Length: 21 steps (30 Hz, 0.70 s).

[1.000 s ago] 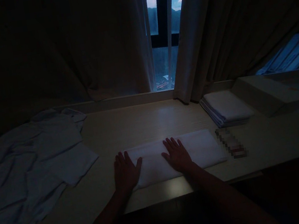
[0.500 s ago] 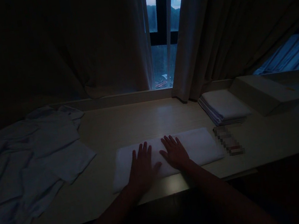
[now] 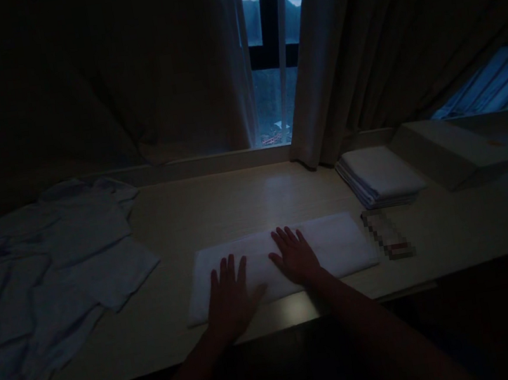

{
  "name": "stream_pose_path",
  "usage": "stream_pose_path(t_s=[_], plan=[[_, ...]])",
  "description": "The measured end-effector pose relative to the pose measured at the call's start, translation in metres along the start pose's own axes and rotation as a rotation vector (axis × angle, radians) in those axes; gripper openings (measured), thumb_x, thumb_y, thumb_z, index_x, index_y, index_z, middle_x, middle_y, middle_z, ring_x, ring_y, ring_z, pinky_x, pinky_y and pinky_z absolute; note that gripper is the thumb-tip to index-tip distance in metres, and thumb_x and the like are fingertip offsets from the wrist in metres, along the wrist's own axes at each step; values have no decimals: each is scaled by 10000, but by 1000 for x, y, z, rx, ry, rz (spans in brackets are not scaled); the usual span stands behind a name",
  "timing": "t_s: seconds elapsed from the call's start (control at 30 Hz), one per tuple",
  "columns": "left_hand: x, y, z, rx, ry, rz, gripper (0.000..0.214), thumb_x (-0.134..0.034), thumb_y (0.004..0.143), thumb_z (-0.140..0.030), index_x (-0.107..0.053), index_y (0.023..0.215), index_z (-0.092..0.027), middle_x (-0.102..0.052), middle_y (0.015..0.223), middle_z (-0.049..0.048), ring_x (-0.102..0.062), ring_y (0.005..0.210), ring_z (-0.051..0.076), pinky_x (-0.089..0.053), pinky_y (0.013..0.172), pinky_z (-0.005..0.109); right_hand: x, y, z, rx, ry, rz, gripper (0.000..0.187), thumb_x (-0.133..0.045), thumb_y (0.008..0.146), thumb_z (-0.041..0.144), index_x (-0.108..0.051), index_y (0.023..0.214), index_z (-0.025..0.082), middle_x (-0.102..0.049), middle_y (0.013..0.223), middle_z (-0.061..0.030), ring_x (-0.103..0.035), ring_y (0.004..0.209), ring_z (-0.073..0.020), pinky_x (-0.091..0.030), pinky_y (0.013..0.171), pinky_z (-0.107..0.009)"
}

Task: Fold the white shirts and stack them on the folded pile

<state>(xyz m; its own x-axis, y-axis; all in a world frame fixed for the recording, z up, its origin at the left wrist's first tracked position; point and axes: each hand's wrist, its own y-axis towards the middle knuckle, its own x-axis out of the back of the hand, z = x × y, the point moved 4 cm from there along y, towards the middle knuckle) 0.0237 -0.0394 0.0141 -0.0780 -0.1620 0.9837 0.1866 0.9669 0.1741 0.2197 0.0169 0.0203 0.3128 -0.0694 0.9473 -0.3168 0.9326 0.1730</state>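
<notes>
A white cloth (image 3: 335, 244), folded into a long flat rectangle, lies near the front edge of the pale wooden desk (image 3: 218, 205). My left hand (image 3: 233, 299) rests palm down on its left part, fingers spread. Around the middle of the cloth, my right hand (image 3: 294, 255) also lies flat with its fingers slightly apart. Neither hand grips anything. In the dim light the weave and exact kind of cloth cannot be made out.
Several folded white cloths (image 3: 381, 173) are stacked at the back right, beside a pale box (image 3: 464, 147). A blurred-out small object (image 3: 389, 234) lies in front of the stack. Crumpled white cloths (image 3: 70, 245) cover the left end. Curtains (image 3: 324, 57) hang behind.
My left hand has slid left and slightly toward me over the cloth. My right hand stays in about the same place on it. The view has shifted a little.
</notes>
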Motion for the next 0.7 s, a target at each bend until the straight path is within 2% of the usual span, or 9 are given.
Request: stream_pose_path(t_s=[0.17, 0.37, 0.5, 0.6, 0.7], plan=[[3, -8, 25, 176, 60, 2, 864, -314, 839, -698, -254, 1494, -138, -162, 1578, 190, -80, 1456, 375, -144, 1138, 545, 0, 1, 1, 2, 8, -20, 622, -265, 973, 568, -301, 1488, 220, -252, 1556, -59, -151, 1449, -243, -58, 1173, -480], [8, -10, 29, 238, 89, 32, 851, -285, 830, -719, -210, 1510, -213, -169, 1581, 173, -96, 1434, 440, -157, 1077, 648, 7, -7, -10, 22, 7, 15, 614, -290, 968, 577, -318, 1481, 241, -277, 1548, -49, -159, 1448, -231, -64, 1173, -469], [5, -10, 31, 250, 94, 15, 834, -294, 829, -711, -244, 1501, -219, -162, 1581, 177, -94, 1417, 481, -172, 1046, 683, 22, -31, -48, -74, -49, 21, 548, -308, 985, 517, -360, 1461, 250, -276, 1550, -59, -152, 1449, -233, -63, 1165, -483], [6, -6, 30, 257, 100, 12, 825, -287, 833, -702, -279, 1488, -200, -194, 1569, 192, -89, 1418, 482, -147, 1026, 725, 37, -50, -85, -199, -107, 4, 546, -337, 985, 468, -361, 1460, 199, -260, 1553, -101, -144, 1450, -249, -56, 1157, -490], [13, 8, 6, 118, 75, -13, 750, -295, 868, -638, -324, 1471, -193, -211, 1570, 172, -61, 1445, 420, -96, 1080, 683, 52, -59, -115, -348, -134, -20, 559, -346, 979, 427, -361, 1452, 128, -255, 1548, -151, -163, 1443, -274, -64, 1147, -492]])
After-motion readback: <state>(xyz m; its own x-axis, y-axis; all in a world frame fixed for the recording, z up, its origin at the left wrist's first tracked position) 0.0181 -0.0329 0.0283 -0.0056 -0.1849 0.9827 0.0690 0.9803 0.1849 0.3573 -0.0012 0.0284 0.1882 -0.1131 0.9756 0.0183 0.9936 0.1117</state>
